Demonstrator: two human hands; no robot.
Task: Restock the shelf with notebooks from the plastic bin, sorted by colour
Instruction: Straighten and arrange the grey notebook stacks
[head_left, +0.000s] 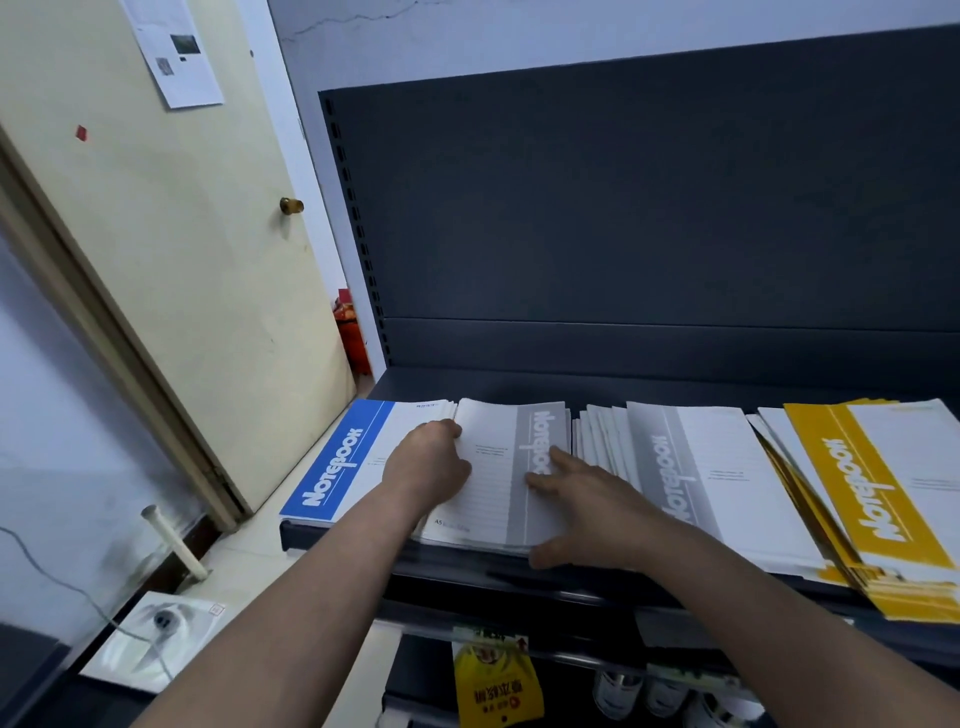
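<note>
On the dark shelf (519, 384) lie stacks of notebooks. A blue notebook stack (337, 462) sits at the left end. Beside it is a grey notebook stack (498, 467) under both hands. My left hand (428, 460) curls its fingers over that stack's left edge. My right hand (587, 499) lies flat with spread fingers on its grey band, thumb at the front edge. A second grey stack (691, 467), fanned out, lies to the right, then a yellow stack (872, 499). The plastic bin is out of view.
A cream door (182, 270) with a brass knob (291, 205) stands left of the shelf. A red fire extinguisher (353, 338) stands behind the shelf's corner. A lower shelf holds a yellow packet (493, 680) and bottles (649, 696). A white box (156, 639) lies on the floor.
</note>
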